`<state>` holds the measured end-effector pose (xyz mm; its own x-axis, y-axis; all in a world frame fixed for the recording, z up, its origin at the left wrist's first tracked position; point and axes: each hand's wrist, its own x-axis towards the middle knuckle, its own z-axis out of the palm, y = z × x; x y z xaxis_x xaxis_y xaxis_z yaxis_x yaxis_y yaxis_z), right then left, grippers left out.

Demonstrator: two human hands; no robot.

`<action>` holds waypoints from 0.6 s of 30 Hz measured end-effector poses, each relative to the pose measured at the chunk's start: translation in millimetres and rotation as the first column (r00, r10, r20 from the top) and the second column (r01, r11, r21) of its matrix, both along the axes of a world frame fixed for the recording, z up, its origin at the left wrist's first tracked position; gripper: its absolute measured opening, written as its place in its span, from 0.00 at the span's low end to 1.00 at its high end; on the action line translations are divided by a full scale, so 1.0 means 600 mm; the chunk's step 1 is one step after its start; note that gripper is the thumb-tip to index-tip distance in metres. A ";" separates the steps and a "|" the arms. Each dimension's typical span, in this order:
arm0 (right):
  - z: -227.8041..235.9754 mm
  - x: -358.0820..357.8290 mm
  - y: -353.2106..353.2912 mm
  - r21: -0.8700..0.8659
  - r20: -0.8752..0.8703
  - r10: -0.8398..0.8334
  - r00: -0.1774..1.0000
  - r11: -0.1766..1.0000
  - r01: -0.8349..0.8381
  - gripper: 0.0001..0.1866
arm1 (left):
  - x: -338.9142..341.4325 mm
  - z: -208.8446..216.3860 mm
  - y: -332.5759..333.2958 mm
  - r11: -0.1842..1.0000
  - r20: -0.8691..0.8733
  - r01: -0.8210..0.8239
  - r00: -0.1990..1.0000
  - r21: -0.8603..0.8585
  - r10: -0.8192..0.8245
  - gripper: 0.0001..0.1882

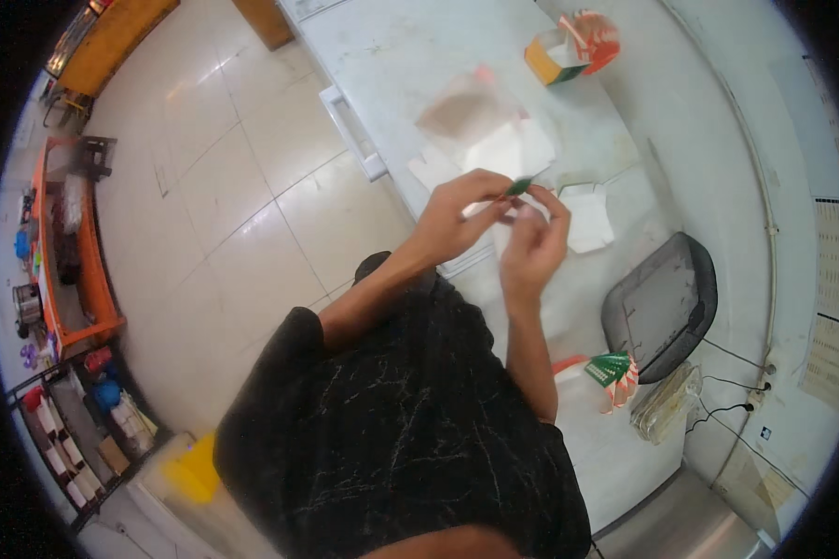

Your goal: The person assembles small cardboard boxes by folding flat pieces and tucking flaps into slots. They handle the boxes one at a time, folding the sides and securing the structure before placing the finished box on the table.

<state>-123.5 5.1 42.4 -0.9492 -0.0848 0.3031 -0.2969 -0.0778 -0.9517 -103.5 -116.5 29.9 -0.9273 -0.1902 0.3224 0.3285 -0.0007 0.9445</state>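
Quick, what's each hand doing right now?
Left hand: closed, pinching a small green piece.
Right hand: fingers curled close at the same piece; whether they grip it cannot be told.

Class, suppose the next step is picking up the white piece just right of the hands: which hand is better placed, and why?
Probably the right hand: it is nearer the white piece and lies between it and the left hand. Both are at the small green item.

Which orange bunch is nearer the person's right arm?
The green-and-orange fanned bunch, beside the right forearm; the other bunch is farther off, by the yellow box.
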 end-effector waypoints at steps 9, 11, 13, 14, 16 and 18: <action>-0.025 -0.048 0.056 -0.094 0.590 0.075 0.804 0.995 -0.024 0.13 | 0.015 -0.010 -0.014 0.654 -0.279 -0.173 0.958 -0.736 -0.060 0.12; -0.021 -0.045 0.068 -0.111 0.656 0.136 0.742 0.990 -0.084 0.13 | 0.014 -0.022 -0.020 0.653 -0.280 -0.177 0.958 -0.736 -0.057 0.11; 0.001 -0.031 0.057 -0.219 0.651 0.212 0.729 0.972 -0.087 0.11 | 0.013 -0.037 -0.029 0.687 -0.289 -0.204 0.957 -0.698 -0.010 0.10; 0.010 -0.027 0.051 -0.272 0.645 0.250 0.722 0.958 -0.089 0.11 | 0.012 -0.041 -0.032 0.702 -0.293 -0.218 0.956 -0.678 0.015 0.09; -0.005 -0.024 0.052 -0.314 0.624 0.264 0.736 0.947 -0.074 0.11 | 0.017 -0.040 -0.025 0.679 -0.264 -0.326 0.944 -0.658 0.197 0.07; -0.013 -0.022 0.050 -0.338 0.594 0.265 0.760 0.939 -0.063 0.10 | 0.021 -0.041 -0.012 0.671 -0.248 -0.442 0.896 -0.596 0.370 0.04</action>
